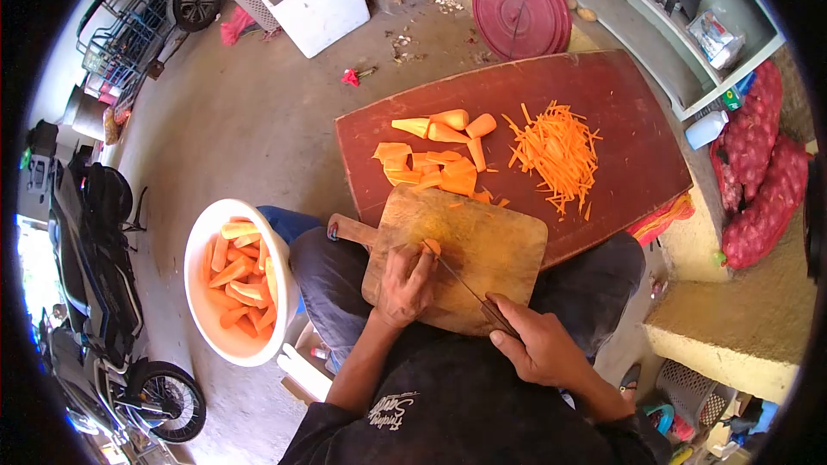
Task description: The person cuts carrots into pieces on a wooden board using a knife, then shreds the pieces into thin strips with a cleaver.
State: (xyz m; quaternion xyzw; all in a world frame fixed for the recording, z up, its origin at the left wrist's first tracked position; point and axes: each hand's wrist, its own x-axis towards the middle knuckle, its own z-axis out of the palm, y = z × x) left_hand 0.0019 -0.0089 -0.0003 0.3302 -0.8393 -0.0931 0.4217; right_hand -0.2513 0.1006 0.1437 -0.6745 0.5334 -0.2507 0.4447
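My left hand point(407, 284) is closed on a small carrot piece point(432, 246) on the wooden cutting board point(504, 250), its fingers curled over most of it. A knife point(461, 282) is in my right hand point(538, 342), its fingers wrapped round the handle and the blade tip close to the carrot piece. The board rests over my lap and the edge of the red table point(633, 146). Beyond it lie cut carrot chunks point(457, 176), several peeled carrots point(448, 133) and a heap of thin carrot strips point(558, 155).
A white tub point(195, 280) of peeled carrots stands at my left. Parked motorbikes point(95, 267) are at the far left. A red lid point(517, 13), a shelf point(637, 30) and red net sacks point(767, 198) lie beyond and right of the table.
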